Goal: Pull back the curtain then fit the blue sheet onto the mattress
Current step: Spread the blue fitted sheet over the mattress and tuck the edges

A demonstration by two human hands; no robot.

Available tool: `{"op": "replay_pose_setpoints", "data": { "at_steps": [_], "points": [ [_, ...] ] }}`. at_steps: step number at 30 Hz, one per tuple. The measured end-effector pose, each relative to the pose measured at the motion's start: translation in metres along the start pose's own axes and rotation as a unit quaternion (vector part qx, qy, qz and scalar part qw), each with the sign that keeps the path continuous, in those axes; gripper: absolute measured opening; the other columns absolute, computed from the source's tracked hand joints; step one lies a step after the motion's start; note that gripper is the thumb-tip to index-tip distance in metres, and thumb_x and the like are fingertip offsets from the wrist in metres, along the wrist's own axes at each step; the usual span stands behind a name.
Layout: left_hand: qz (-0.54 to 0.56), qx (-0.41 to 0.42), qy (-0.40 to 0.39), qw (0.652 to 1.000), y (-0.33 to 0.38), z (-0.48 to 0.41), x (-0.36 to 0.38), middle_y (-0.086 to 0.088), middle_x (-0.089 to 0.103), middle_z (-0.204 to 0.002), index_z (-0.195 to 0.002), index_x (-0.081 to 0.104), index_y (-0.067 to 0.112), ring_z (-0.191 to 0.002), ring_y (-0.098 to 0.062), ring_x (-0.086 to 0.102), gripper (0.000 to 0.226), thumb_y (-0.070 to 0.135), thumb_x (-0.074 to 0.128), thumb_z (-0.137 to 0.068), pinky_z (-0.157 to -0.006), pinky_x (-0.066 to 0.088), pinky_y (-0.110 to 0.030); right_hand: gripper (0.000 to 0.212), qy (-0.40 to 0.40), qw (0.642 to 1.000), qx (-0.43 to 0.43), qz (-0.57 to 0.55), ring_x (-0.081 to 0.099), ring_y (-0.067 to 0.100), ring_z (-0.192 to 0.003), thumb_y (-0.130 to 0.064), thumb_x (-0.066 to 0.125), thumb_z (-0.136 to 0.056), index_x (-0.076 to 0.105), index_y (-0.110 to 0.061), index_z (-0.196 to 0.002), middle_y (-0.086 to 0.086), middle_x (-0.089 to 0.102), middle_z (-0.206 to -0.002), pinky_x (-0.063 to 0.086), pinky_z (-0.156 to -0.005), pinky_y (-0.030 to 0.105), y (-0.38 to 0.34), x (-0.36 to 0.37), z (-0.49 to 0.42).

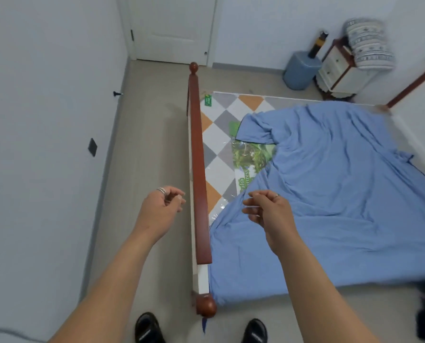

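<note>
Blue sheet (330, 181) lies rumpled over mattress (218, 134), centre-right of frame, checkered upper-left corner bare. Left hand (161, 209) and right hand (268, 214) hover lower centre, fingers (175, 198) loosely curled, holding nothing, flanking wooden footboard rail (199, 169).

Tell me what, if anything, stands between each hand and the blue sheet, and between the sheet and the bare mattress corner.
The wooden rail runs between the left hand and the blue sheet. Nothing visible separates the right hand from the sheet, and nothing lies on the bare mattress by the rail.
</note>
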State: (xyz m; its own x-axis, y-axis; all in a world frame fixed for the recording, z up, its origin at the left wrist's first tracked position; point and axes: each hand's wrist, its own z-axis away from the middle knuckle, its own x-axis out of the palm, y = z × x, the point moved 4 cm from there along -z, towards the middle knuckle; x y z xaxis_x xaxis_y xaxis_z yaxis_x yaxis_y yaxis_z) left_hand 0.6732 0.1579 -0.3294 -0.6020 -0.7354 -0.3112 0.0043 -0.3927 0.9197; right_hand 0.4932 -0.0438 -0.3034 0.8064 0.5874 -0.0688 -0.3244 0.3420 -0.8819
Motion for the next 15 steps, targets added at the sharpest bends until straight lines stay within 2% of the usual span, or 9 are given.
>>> {"op": "replay_pose_setpoints", "data": {
  "at_steps": [2, 4, 9, 12, 15],
  "points": [
    [-0.004, 0.008, -0.019, 1.0, 0.001, -0.011, -0.012, 0.007, 0.074, -0.08, -0.088, 0.068, 0.027, -0.068, -0.005, 0.07, 0.022, 0.011, 0.055, -0.095, -0.065, 0.047, -0.012, 0.011, 0.025, 1.0, 0.003, -0.002, 0.072, 0.02, -0.073, -0.019, 0.06, -0.095, 0.069, -0.012, -0.096, 0.01, 0.076, -0.088, 0.053, -0.064, 0.028, 0.005, 0.003, 0.011],
    [-0.004, 0.024, -0.051, 0.998, 0.008, -0.024, -0.015, 0.005, 0.074, -0.081, -0.086, 0.068, 0.026, -0.067, -0.005, 0.07, 0.022, 0.01, 0.055, -0.095, -0.063, 0.047, -0.009, 0.011, 0.058, 0.998, 0.005, -0.007, 0.073, 0.02, -0.074, -0.018, 0.06, -0.094, 0.07, -0.014, -0.095, 0.008, 0.076, -0.087, 0.052, -0.064, 0.028, 0.007, 0.003, 0.016],
    [-0.023, 0.047, -0.11, 0.993, 0.028, -0.053, 0.003, 0.006, 0.074, -0.08, -0.087, 0.068, 0.026, -0.069, -0.006, 0.069, 0.021, 0.011, 0.056, -0.095, -0.063, 0.048, -0.009, 0.013, 0.11, 0.993, 0.018, -0.045, 0.072, 0.019, -0.073, -0.02, 0.058, -0.095, 0.069, -0.014, -0.095, 0.007, 0.075, -0.086, 0.053, -0.061, 0.024, 0.009, -0.012, 0.009],
    [-0.068, 0.066, -0.152, 0.984, 0.038, -0.077, 0.023, 0.004, 0.074, -0.082, -0.086, 0.068, 0.028, -0.072, -0.007, 0.07, 0.019, 0.015, 0.057, -0.094, -0.061, 0.048, -0.016, 0.014, 0.14, 0.987, 0.036, -0.063, 0.073, 0.019, -0.074, -0.021, 0.058, -0.096, 0.069, -0.013, -0.096, 0.006, 0.075, -0.085, 0.053, -0.063, 0.026, 0.025, -0.022, -0.003],
    [-0.114, 0.08, -0.216, 0.966, 0.051, -0.105, 0.049, 0.0, 0.074, -0.087, -0.092, 0.069, 0.026, -0.081, -0.015, 0.07, 0.014, 0.017, 0.059, -0.093, -0.072, 0.053, -0.026, 0.012, 0.186, 0.975, 0.066, -0.097, 0.072, 0.022, -0.073, -0.018, 0.059, -0.095, 0.068, -0.011, -0.096, 0.007, 0.075, -0.084, 0.053, -0.066, 0.029, 0.046, -0.031, -0.015]
  ]
}}
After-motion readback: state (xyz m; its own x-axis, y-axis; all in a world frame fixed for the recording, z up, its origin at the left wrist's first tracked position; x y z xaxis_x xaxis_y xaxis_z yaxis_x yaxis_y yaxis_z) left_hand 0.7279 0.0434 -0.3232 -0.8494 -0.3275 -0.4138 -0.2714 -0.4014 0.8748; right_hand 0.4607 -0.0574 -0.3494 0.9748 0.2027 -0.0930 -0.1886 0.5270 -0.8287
